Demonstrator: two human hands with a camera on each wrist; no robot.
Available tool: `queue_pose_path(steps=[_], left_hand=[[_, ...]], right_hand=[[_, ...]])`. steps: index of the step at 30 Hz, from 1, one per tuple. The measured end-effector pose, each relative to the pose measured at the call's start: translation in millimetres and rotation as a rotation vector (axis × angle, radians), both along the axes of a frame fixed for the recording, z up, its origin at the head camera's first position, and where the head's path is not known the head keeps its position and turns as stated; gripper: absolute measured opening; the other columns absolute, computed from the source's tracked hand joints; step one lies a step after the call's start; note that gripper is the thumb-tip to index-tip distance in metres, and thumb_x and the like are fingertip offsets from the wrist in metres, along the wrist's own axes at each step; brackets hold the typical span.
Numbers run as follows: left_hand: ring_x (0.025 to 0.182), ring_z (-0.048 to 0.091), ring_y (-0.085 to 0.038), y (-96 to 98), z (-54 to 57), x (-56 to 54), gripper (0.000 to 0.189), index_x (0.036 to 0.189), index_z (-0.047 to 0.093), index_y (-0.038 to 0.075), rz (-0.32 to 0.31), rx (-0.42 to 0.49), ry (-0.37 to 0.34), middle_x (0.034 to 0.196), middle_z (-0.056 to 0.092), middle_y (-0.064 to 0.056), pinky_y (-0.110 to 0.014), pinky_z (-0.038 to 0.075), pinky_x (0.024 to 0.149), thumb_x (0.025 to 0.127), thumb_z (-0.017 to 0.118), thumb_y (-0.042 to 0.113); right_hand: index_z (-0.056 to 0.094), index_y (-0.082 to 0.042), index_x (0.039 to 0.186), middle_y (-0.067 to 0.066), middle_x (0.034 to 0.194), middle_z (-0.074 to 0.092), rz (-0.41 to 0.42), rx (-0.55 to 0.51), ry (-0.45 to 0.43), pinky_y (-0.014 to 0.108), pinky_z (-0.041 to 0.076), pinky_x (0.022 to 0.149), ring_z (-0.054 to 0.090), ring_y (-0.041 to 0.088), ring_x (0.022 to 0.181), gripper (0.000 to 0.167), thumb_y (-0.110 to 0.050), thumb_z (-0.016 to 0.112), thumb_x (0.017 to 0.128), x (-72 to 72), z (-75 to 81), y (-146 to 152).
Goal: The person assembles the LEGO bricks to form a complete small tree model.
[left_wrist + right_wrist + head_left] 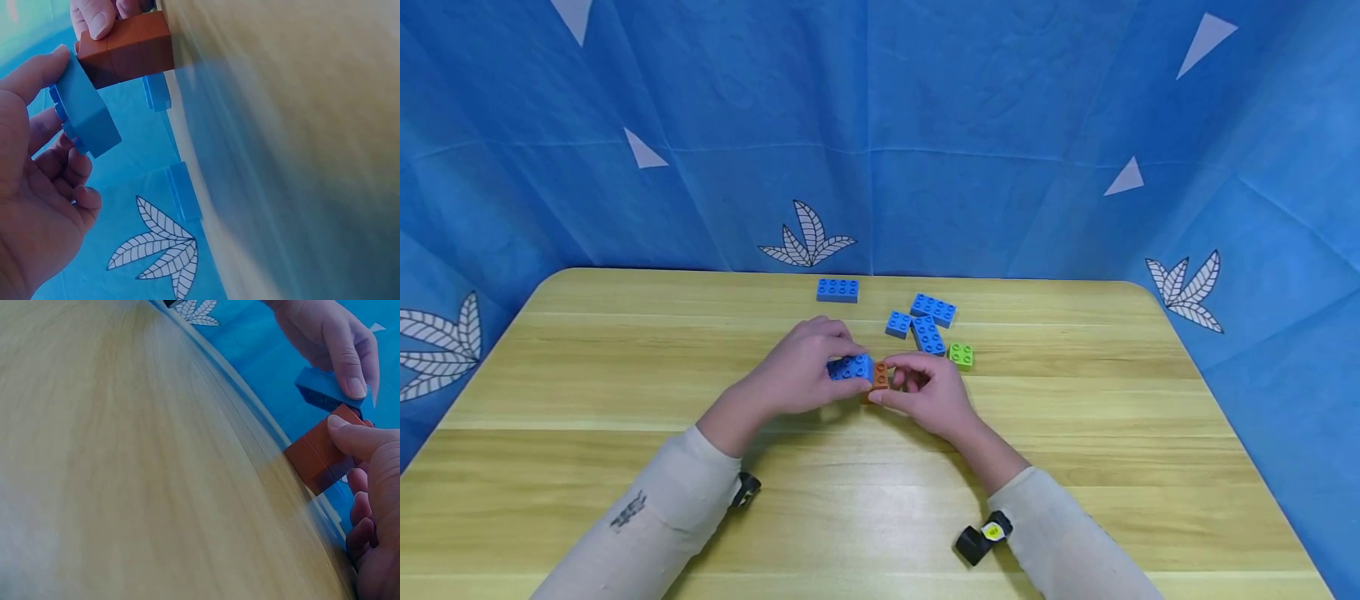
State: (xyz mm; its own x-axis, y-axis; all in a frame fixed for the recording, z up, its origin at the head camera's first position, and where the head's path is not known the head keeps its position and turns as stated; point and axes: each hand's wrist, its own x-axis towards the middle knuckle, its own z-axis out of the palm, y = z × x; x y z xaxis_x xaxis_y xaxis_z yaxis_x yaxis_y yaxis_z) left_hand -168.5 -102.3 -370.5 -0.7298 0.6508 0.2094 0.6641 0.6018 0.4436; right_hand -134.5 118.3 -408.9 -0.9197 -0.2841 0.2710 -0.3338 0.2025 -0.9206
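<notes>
Pale sleeves (647, 508) reach in over the near edge of the tabletop (1075, 450), a black wrist device (983, 537) beside the right cuff. Near the middle of the tabletop, the left hand (801, 367) pinches a studded blue brick (853, 367) between thumb and fingers. Opposite it, the right hand (932, 392) has its grip on an orange-brown stack (128, 50), thumb on one side. Brick and stack meet between the two grips; whether they are joined cannot be told.

Toward the far edge lies a lone blue block (837, 291). To its right, a long blue block (933, 309), a small blue block (898, 324) and a slanted blue block (928, 335) cluster together, with a green block (961, 357) just beside the slanted one. Blue cloth (865, 125) hangs beyond the far edge.
</notes>
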Motion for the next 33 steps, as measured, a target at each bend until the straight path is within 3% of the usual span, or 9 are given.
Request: queue_pose_path(steps=[6, 13, 19, 26, 33], left_hand=[[0.081, 0.048, -0.015, 5.2, 4.3, -2.3, 0.039, 0.106, 0.078, 0.010, 0.004, -0.012, -0.005, 0.087, 0.059, 0.006, -0.033, 0.040, 0.072, 0.081, 0.082, 0.040], [0.087, 0.051, -0.016, 7.2, 2.6, -4.8, 0.040, 0.107, 0.077, 0.009, 0.008, 0.017, -0.061, 0.093, 0.061, 0.005, -0.034, 0.043, 0.076, 0.080, 0.083, 0.038], [0.082, 0.051, -0.013, 7.6, -0.4, -4.0, 0.034, 0.105, 0.077, 0.013, 0.028, 0.062, -0.134, 0.092, 0.060, 0.007, -0.033, 0.045, 0.070, 0.079, 0.084, 0.035], [0.080, 0.052, -0.014, 7.8, -2.6, -4.5, 0.033, 0.106, 0.076, 0.012, 0.033, 0.101, -0.190, 0.092, 0.060, 0.008, -0.033, 0.045, 0.068, 0.079, 0.084, 0.032], [0.074, 0.050, -0.014, 10.0, -1.4, -10.7, 0.032, 0.104, 0.077, 0.009, -0.024, 0.105, -0.181, 0.085, 0.057, 0.005, -0.031, 0.042, 0.063, 0.080, 0.084, 0.029]], right_hand=[[0.072, 0.009, 0.103, 0.023, 0.079, 0.064, -0.007, 0.008, 0.009, 0.023, 0.037, 0.054, 0.044, 0.019, 0.058, 0.031, 0.008, 0.083, 0.075, 1.3, 2.4, -1], [0.072, 0.008, 0.105, 0.023, 0.081, 0.065, -0.015, 0.020, -0.005, 0.023, 0.036, 0.056, 0.045, 0.022, 0.060, 0.031, 0.006, 0.084, 0.076, 1.2, 3.2, -1], [0.072, 0.008, 0.104, 0.024, 0.081, 0.064, -0.012, 0.020, -0.007, 0.023, 0.036, 0.056, 0.045, 0.022, 0.060, 0.030, 0.006, 0.084, 0.076, 1.4, 3.3, -1], [0.073, 0.006, 0.104, 0.018, 0.080, 0.065, -0.012, 0.000, 0.011, 0.023, 0.036, 0.055, 0.045, 0.021, 0.060, 0.031, 0.005, 0.085, 0.075, -3.1, -9.0, 1], [0.073, 0.007, 0.103, 0.022, 0.080, 0.064, -0.014, 0.004, 0.000, 0.022, 0.037, 0.056, 0.046, 0.021, 0.061, 0.029, 0.006, 0.084, 0.076, -0.3, 0.1, 1]])
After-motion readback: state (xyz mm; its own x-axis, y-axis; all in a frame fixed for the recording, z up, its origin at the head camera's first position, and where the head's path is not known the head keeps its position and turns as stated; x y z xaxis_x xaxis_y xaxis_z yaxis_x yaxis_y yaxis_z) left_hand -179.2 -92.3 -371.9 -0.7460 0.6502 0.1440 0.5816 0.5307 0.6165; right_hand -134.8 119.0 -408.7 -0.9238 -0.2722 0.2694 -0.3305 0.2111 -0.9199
